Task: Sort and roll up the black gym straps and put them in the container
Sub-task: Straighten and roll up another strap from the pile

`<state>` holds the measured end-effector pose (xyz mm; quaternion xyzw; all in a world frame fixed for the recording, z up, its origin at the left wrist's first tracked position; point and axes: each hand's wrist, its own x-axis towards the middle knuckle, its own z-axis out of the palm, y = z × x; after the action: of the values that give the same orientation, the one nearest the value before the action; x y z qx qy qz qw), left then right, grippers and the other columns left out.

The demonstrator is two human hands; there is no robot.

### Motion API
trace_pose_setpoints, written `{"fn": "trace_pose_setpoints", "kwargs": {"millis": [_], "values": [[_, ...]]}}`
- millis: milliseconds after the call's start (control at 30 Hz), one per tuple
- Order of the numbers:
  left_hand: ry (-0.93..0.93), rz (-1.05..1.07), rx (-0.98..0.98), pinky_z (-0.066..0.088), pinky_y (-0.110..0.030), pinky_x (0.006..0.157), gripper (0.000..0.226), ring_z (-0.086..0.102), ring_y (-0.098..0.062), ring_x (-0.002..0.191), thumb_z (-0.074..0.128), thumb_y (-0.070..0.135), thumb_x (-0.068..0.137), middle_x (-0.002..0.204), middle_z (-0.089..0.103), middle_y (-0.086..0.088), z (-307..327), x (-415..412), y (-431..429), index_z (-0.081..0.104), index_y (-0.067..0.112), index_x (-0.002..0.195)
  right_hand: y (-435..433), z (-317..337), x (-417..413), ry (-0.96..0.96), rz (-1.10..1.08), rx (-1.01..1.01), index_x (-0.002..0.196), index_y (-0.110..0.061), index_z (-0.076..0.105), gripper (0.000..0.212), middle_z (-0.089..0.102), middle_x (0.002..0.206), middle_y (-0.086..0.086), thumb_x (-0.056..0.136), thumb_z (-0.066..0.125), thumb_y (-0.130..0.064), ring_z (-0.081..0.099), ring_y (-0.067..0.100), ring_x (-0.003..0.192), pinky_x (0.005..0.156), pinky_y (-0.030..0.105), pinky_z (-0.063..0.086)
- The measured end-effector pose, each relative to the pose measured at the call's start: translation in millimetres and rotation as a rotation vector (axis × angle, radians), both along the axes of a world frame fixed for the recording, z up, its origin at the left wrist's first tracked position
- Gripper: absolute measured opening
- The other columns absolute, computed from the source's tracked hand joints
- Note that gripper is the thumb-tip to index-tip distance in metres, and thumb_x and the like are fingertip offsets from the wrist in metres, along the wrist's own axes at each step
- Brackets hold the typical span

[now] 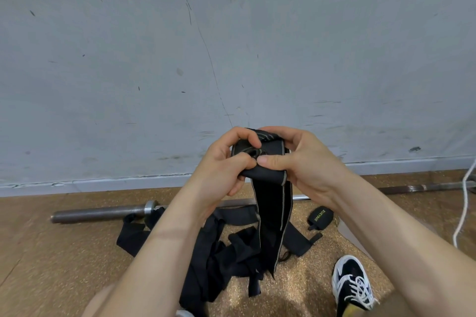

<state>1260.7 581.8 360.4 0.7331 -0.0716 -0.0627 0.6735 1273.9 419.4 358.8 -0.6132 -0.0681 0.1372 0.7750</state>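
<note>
Two-handed grip on a half-rolled strap (270,203)

Your left hand (221,165) and right hand (304,162) meet in front of the scuffed grey wall (154,59). Fingers and thumbs of both are curled round the strap's rolled end, with the coil facing you. Pale edging runs along the strap. Its loose tail hangs straight down to the pile (221,257) of black straps tangled on the floor (51,252). Just right of the pile lies a small rolled wrap (320,217); its label reads XUEYING in yellow-green. Behind the pile a barbell (103,212) lies along the wall's foot. Your black-and-white shoe (351,283) is lower right. A white cord (463,211) hangs at the right edge.
</note>
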Motion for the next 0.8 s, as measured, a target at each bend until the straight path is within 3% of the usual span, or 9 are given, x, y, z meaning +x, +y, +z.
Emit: {"fn": "trace_pose_setpoints", "kwargs": {"millis": [100,300,400,500,600,700,800], "values": [[-0.031,-0.031,0.076,0.021,-0.021,0.037,0.033,0.025,-0.012,0.040,0.046,-0.007,0.091,0.051,0.041,0.011,3,-3,2,0.059,0.023,0.094,1,0,1,0.043,0.023,0.024,0.109,-0.010,0.070,0.041,0.073,0.094,0.009,0.077,0.069,0.016,0.071,0.023,0.086,0.083,0.036,0.060],[-0.062,-0.039,0.145,0.020,-0.022,0.040,0.030,0.028,-0.008,0.042,0.045,-0.004,0.092,0.051,0.041,0.013,0,-4,2,0.060,0.022,0.095,3,-1,0,0.081,0.116,0.041,0.110,-0.008,0.068,0.049,0.073,0.094,0.011,0.061,0.076,-0.001,0.072,0.023,0.083,0.076,0.036,0.062],[0.007,-0.204,0.029,0.027,-0.019,0.044,0.024,0.031,-0.008,0.042,0.047,0.007,0.102,0.055,0.044,0.011,-1,-3,10,0.055,0.030,0.105,0,-1,3,0.064,0.069,0.028,0.113,-0.007,0.067,0.054,0.073,0.096,0.010,0.060,0.077,0.000,0.072,0.021,0.084,0.077,0.034,0.062],[0.098,-0.337,-0.164,0.046,-0.023,0.056,0.019,0.055,-0.016,0.054,0.062,0.018,0.092,0.078,0.059,-0.002,0,-2,23,0.057,0.033,0.103,-4,0,6,0.096,0.059,0.124,0.120,-0.004,0.065,0.057,0.071,0.103,0.013,0.063,0.074,0.000,0.073,0.022,0.083,0.068,0.030,0.060],[-0.073,-0.222,-0.066,0.051,-0.021,0.065,0.032,0.067,-0.018,0.068,0.079,0.004,0.078,0.086,0.068,0.001,1,-1,21,0.062,0.020,0.100,-7,3,6,0.130,0.066,0.204,0.123,-0.001,0.063,0.057,0.070,0.104,0.014,0.067,0.070,0.001,0.073,0.021,0.079,0.062,0.024,0.058],[-0.152,-0.043,-0.069,0.051,-0.018,0.066,0.019,0.068,-0.013,0.068,0.076,0.007,0.066,0.075,0.070,0.004,1,2,12,0.070,0.017,0.081,-6,3,4,0.167,0.087,0.222,0.118,-0.003,0.066,0.052,0.072,0.098,0.011,0.067,0.070,0.001,0.072,0.018,0.075,0.059,0.022,0.058],[-0.143,0.010,-0.061,0.053,-0.021,0.073,0.014,0.069,-0.012,0.074,0.078,0.014,0.062,0.074,0.072,0.001,-3,3,10,0.074,0.021,0.074,-6,1,5,0.174,0.086,0.210,0.120,-0.007,0.067,0.052,0.072,0.102,0.009,0.068,0.072,-0.003,0.072,0.018,0.085,0.072,0.026,0.059]]}}
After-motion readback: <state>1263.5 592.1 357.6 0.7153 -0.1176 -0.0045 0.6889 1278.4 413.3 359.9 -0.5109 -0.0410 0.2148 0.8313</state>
